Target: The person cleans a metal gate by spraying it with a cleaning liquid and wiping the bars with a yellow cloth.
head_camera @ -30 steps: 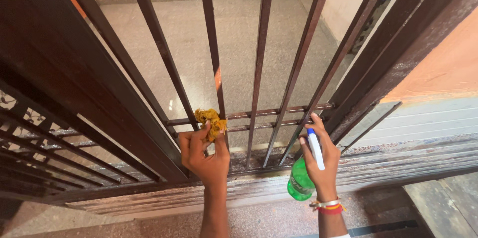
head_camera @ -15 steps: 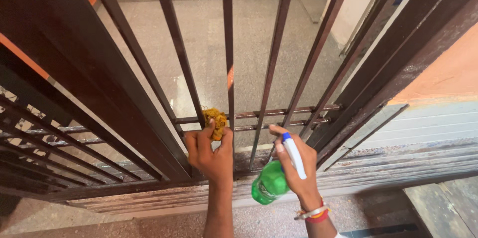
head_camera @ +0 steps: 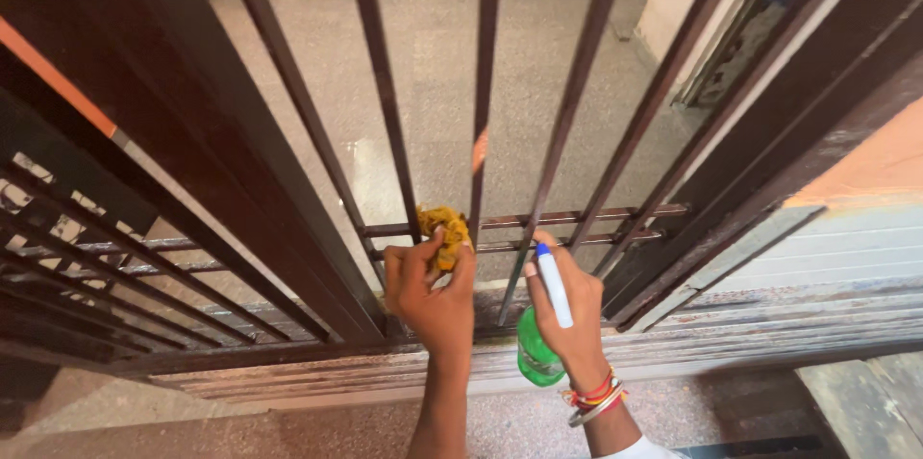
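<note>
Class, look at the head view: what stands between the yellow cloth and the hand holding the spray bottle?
One dark vertical gate bar stands between the yellow cloth in the left hand and the right hand gripping the green spray bottle.

cloth [head_camera: 444,228]: showing mustard yellow, crumpled
spray bottle [head_camera: 536,355]: showing translucent green, with a white trigger head tipped in blue
gate bars [head_camera: 486,84]: appearing dark brown, with worn orange patches
wrist bangles [head_camera: 596,395]: showing red, orange and silver
floor [head_camera: 433,65]: appearing speckled pale grey
wall [head_camera: 865,171]: showing peach orange over white
</note>
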